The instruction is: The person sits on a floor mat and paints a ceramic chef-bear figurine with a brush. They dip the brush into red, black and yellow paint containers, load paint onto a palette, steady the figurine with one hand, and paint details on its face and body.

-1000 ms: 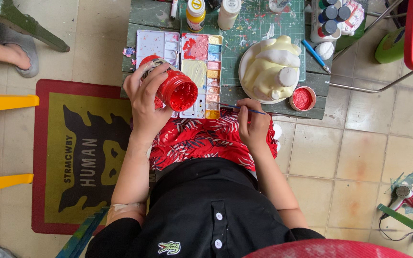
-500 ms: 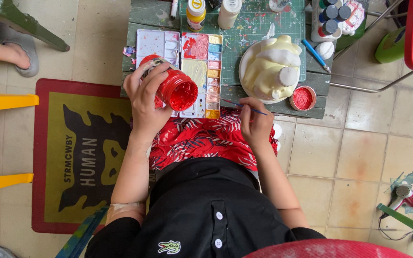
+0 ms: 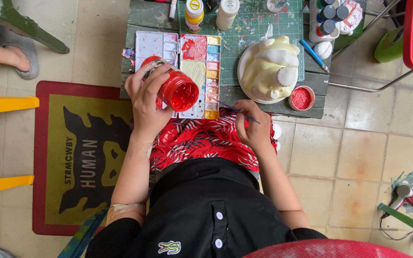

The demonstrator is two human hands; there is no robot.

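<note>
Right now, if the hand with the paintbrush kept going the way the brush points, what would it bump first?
Probably the paint palette: the right hand aims its brush up-left at its lower edge.

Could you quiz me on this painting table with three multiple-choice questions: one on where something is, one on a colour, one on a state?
1. Where does the cream figurine sit?
A. on a white plate
B. on the floor
C. inside the palette

2. What colour is the paint in the jar?
A. blue
B. red
C. green

3. What state is that jar in?
A. capped
B. lying empty on the mat
C. open and tilted

Answers: 1 A, the plate rim shows around it. 2 B, red fills its mouth. 3 C, the left hand tips its open mouth toward the palette, while the right hand holds a thin brush.
</note>
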